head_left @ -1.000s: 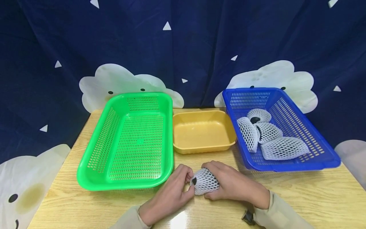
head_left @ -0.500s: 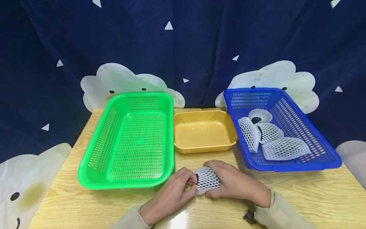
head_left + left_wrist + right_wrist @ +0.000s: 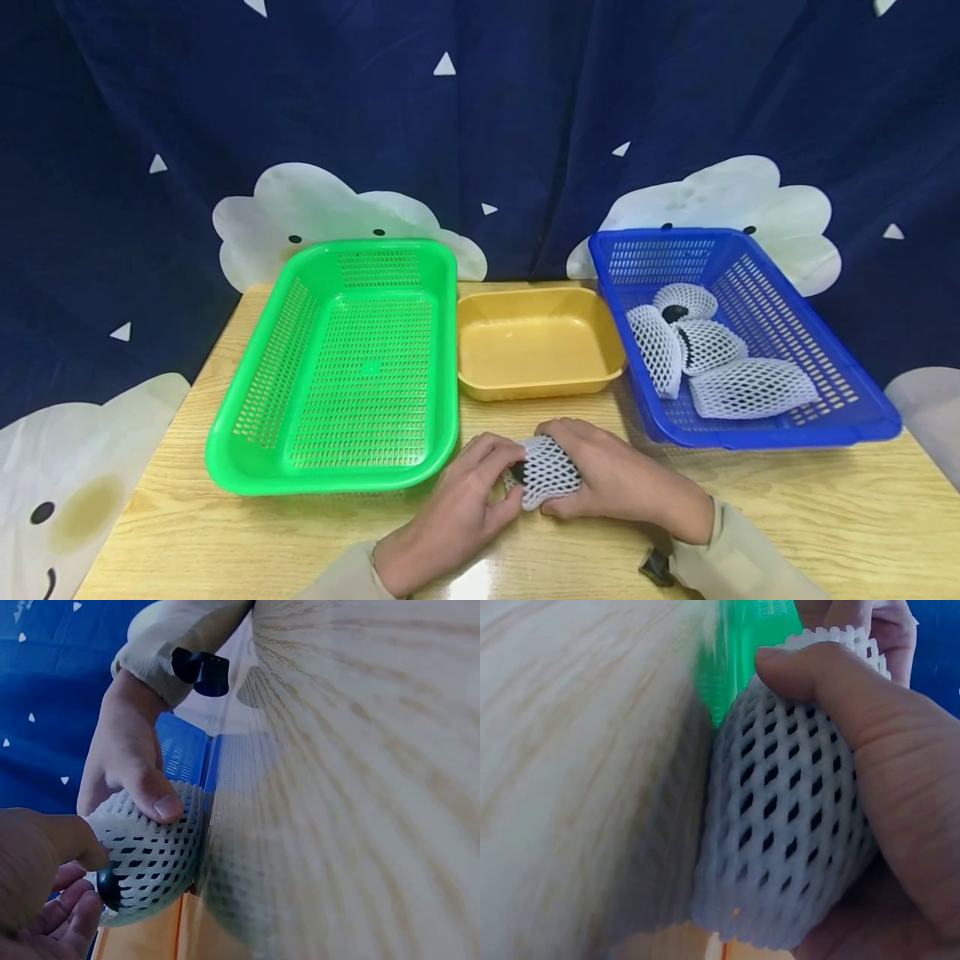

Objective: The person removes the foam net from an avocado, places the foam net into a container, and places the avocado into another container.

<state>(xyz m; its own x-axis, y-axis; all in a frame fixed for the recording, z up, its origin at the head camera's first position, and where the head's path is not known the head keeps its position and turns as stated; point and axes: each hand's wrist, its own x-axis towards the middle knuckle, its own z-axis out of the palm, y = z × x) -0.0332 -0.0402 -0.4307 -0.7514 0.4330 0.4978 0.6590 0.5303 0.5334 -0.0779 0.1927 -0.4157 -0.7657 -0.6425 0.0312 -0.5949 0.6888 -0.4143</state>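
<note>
White foam netting [image 3: 551, 475], in our head view, is lying on the table [image 3: 562, 562] between our left hand [image 3: 462, 502] and right hand [image 3: 618, 477]; from the left wrist, we're pinching its end; from the right wrist, we're gripping its side.

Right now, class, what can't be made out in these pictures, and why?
Head view: the right end of the netted item, hidden by the right grip.
Left wrist view: part of the left grip, beyond the left edge.
Right wrist view: most of the green basket, past the top edge or behind the netted item.
</note>
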